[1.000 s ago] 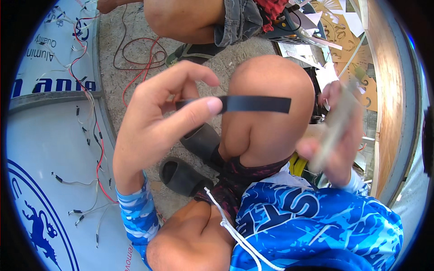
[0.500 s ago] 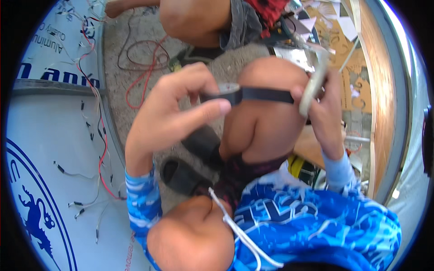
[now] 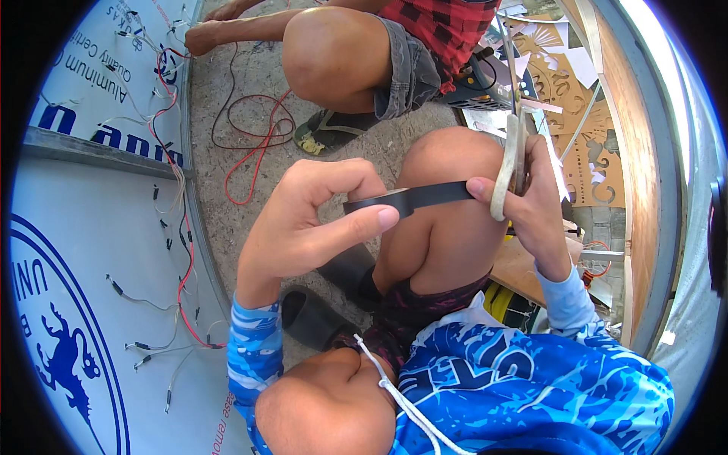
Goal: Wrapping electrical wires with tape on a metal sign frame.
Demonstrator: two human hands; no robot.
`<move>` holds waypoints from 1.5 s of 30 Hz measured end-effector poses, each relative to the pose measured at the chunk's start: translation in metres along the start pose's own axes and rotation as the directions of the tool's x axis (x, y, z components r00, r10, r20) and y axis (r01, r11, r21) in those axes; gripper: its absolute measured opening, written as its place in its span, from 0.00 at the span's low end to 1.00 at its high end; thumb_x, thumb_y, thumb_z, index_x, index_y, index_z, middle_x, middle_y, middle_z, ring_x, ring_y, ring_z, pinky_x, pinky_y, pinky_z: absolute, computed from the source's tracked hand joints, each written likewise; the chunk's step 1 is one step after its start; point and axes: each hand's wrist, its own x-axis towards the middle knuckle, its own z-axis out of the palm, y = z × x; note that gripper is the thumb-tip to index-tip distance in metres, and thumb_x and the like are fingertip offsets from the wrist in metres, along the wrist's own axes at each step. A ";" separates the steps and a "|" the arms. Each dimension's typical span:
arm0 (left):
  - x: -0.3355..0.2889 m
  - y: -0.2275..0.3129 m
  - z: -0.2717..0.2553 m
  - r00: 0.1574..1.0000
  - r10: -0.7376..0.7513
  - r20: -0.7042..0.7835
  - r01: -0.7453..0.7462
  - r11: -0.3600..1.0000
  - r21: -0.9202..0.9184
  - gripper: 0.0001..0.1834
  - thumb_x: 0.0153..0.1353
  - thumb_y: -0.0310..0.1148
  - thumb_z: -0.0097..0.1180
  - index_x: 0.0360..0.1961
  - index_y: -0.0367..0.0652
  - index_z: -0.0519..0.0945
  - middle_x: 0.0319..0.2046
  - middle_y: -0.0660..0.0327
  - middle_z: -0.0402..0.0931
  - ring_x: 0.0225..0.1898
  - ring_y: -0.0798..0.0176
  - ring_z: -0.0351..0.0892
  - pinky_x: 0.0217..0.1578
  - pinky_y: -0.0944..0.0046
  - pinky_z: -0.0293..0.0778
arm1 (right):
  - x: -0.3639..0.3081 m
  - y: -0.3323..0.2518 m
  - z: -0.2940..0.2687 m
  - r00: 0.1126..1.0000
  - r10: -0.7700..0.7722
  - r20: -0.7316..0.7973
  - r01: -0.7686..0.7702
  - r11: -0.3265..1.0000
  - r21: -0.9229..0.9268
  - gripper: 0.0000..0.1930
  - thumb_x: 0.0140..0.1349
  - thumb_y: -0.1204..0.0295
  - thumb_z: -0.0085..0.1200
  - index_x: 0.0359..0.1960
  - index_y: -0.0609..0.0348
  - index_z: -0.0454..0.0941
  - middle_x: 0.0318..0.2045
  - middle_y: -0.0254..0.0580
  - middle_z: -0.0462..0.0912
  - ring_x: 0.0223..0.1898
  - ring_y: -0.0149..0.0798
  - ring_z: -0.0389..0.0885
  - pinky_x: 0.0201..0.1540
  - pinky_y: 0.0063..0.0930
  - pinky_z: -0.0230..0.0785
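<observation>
My left hand [image 3: 292,227] grips a roll of black tape [image 3: 396,202] between thumb and curled fingers. A strip of tape [image 3: 446,195] runs off the roll, pulled straight across in front of my knee. Its free end is pinched at the thumb of my right hand [image 3: 540,208]. That same hand also holds a pair of scissors [image 3: 508,171] with pale handles, their blades pointing up and away from me. The strip lies apart from the blades. Parts of my right fingers are hidden behind the handles.
At the left stand pale panels [image 3: 98,205] with thin wires and small black-sleeved ends. Red and black cable [image 3: 254,144] lies coiled on the concrete floor. Another person [image 3: 337,61] squats ahead, hand near the panel wires. Cut cardboard [image 3: 584,91] and paper scraps lie at the right by a wooden edge.
Both hands sit slightly lower in the picture, and the tape strip now slants up toward my right hand. The scissors have turned so their blades point more upward. The view has shifted slightly.
</observation>
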 end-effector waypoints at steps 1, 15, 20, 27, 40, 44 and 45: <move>-0.001 0.009 0.000 0.999 -0.038 0.009 0.036 0.988 0.147 0.12 0.60 0.32 0.67 0.28 0.37 0.77 0.26 0.59 0.75 0.32 0.64 0.72 0.36 0.62 0.65 | 0.000 0.000 0.003 0.996 -0.067 -0.051 0.069 0.997 0.025 0.36 0.50 0.58 0.79 0.48 0.65 0.67 0.41 0.41 0.73 0.42 0.33 0.73 0.47 0.29 0.70; -0.020 0.011 0.012 0.949 -0.083 -0.305 0.312 0.398 0.863 0.11 0.61 0.33 0.67 0.38 0.37 0.83 0.19 0.51 0.71 0.23 0.41 0.71 0.29 0.48 0.67 | -0.001 0.001 0.001 0.989 -0.087 -0.120 0.082 0.996 -0.040 0.37 0.49 0.53 0.80 0.43 0.66 0.65 0.39 0.42 0.69 0.40 0.36 0.70 0.43 0.33 0.68; -0.015 -0.011 0.004 0.944 -0.147 -0.294 0.299 0.756 0.583 0.09 0.60 0.31 0.68 0.36 0.35 0.86 0.18 0.61 0.71 0.20 0.68 0.69 0.24 0.62 0.61 | -0.039 -0.015 -0.004 0.994 0.010 -0.109 -0.019 0.997 -0.077 0.37 0.49 0.54 0.80 0.49 0.64 0.68 0.42 0.41 0.72 0.43 0.36 0.74 0.45 0.33 0.70; -0.002 -0.034 -0.004 0.962 0.021 -0.271 0.064 0.951 0.301 0.05 0.60 0.26 0.68 0.35 0.35 0.88 0.26 0.68 0.80 0.24 0.79 0.64 0.23 0.71 0.56 | -0.125 0.039 0.045 0.715 -0.137 0.686 -0.072 0.961 0.267 0.46 0.53 0.37 0.69 0.54 0.66 0.63 0.40 0.48 0.67 0.40 0.45 0.71 0.46 0.38 0.68; 0.000 -0.014 -0.006 0.971 -0.071 -0.230 0.160 0.904 0.397 0.04 0.57 0.25 0.68 0.33 0.37 0.88 0.28 0.68 0.83 0.24 0.79 0.60 0.24 0.71 0.52 | -0.103 0.023 0.085 0.776 -0.101 0.622 -0.145 0.932 0.331 0.46 0.53 0.37 0.69 0.52 0.68 0.62 0.44 0.52 0.68 0.42 0.46 0.74 0.44 0.39 0.72; -0.001 -0.014 -0.007 0.975 -0.040 -0.218 0.128 0.906 0.405 0.04 0.57 0.25 0.68 0.32 0.37 0.88 0.28 0.68 0.83 0.23 0.78 0.58 0.24 0.70 0.51 | -0.095 0.021 0.089 0.777 -0.104 0.621 -0.167 0.917 0.363 0.46 0.51 0.35 0.69 0.52 0.63 0.62 0.45 0.47 0.66 0.44 0.43 0.74 0.42 0.35 0.74; -0.001 -0.013 -0.007 0.975 -0.042 -0.220 0.130 0.906 0.403 0.04 0.57 0.25 0.68 0.32 0.37 0.88 0.28 0.68 0.83 0.23 0.78 0.58 0.24 0.70 0.51 | -0.093 0.023 0.091 0.767 -0.089 0.635 -0.188 0.916 0.355 0.47 0.48 0.31 0.68 0.51 0.57 0.61 0.47 0.42 0.63 0.46 0.39 0.74 0.40 0.32 0.76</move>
